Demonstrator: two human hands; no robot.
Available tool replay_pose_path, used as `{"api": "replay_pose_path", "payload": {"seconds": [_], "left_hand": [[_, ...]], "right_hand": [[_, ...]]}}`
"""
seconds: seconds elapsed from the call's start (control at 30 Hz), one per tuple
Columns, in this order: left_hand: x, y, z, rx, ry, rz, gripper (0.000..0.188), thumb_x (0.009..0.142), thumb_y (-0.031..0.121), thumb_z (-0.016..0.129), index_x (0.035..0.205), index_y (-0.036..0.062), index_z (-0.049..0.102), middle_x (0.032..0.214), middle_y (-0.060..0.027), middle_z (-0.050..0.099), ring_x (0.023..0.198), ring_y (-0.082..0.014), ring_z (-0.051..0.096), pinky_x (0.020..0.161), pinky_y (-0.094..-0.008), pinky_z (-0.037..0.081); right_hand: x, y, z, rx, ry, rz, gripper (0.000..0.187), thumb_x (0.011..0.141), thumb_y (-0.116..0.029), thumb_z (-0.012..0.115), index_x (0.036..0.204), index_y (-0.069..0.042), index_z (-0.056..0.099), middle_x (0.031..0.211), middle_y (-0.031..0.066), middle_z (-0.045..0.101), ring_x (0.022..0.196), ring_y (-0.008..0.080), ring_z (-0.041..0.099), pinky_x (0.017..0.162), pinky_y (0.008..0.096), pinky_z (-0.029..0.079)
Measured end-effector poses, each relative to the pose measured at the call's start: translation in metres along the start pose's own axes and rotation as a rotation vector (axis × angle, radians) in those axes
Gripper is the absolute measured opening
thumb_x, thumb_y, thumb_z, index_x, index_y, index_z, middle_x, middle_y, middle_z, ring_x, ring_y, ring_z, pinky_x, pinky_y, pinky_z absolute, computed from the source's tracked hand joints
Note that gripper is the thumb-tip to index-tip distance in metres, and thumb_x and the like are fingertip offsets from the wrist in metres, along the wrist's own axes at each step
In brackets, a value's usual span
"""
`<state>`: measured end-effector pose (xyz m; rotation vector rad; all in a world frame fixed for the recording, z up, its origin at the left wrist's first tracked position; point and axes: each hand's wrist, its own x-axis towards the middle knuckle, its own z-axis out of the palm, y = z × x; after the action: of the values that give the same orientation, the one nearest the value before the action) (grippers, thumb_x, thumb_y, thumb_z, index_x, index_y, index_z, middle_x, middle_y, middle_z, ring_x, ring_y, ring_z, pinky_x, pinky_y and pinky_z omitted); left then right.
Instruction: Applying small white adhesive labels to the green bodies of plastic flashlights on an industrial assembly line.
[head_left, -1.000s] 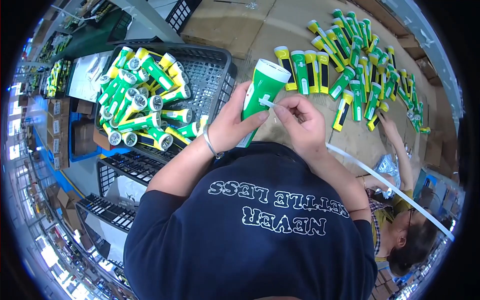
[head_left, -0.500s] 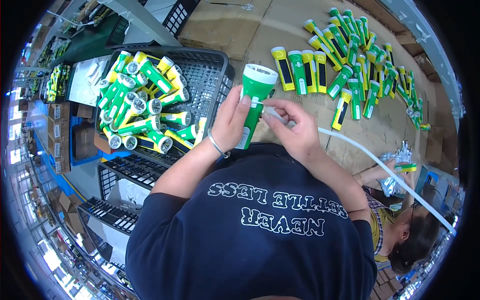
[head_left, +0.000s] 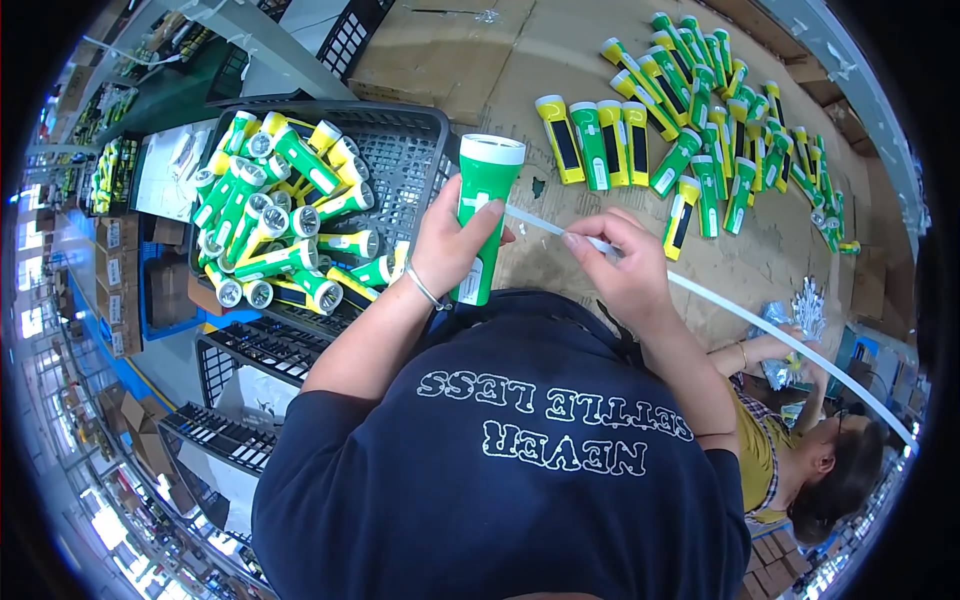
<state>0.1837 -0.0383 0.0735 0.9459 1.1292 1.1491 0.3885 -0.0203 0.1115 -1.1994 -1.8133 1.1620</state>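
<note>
My left hand [head_left: 447, 247] is wrapped round a green flashlight [head_left: 489, 180] with a white head, held upright with its lens end up. The left thumb presses on the front of its body. To the right, my right hand [head_left: 632, 268] pinches a long, narrow white strip [head_left: 760, 325] between thumb and fingers. The strip's free end lies close beside the flashlight; whether they touch I cannot tell. From my fingers the strip runs off toward the lower right.
A black plastic crate [head_left: 400, 125] heaped with green and yellow flashlights [head_left: 300, 160] stands at left. More flashlights [head_left: 685, 160] lie on the cardboard-covered table [head_left: 480, 60] at far right. A co-worker [head_left: 790, 450] sits at lower right. Another black crate [head_left: 225, 355] stands lower left.
My right hand has drawn away from the flashlight to the right and slightly down, with the strip. My left hand and the flashlight have shifted a little left.
</note>
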Motion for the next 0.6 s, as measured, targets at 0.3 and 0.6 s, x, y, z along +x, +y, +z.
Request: {"api": "replay_pose_path", "payload": {"seconds": [0.3, 0.6], "left_hand": [[0.065, -0.057, -0.019, -0.228, 0.344, -0.351, 0.023, 0.09, 0.026, 0.045, 0.088, 0.0032, 0.049, 0.065, -0.0081, 0.054, 0.054, -0.0192, 0.059, 0.044, -0.0303, 0.048], [0.188, -0.202, -0.012, 0.014, 0.396, -0.359, 0.036, 0.085, 0.021, 0.05, 0.116, 0.0027, 0.049, 0.085, -0.0098, 0.058, 0.071, -0.0195, 0.055, 0.064, -0.0344, 0.046]], "right_hand": [[-0.03, -0.001, 0.006, -0.575, 0.126, -0.562, 0.012, 0.069, -0.01, 0.067, 0.079, -0.01, 0.061, 0.072, 0.002, 0.052, 0.064, 0.0188, 0.051, 0.071, 0.0357, 0.036], [-0.054, 0.009, -0.011, -0.442, 0.149, -0.256, 0.011, 0.071, -0.006, 0.066, 0.079, -0.009, 0.059, 0.07, 0.003, 0.057, 0.067, 0.0219, 0.054, 0.07, 0.0355, 0.039]]}}
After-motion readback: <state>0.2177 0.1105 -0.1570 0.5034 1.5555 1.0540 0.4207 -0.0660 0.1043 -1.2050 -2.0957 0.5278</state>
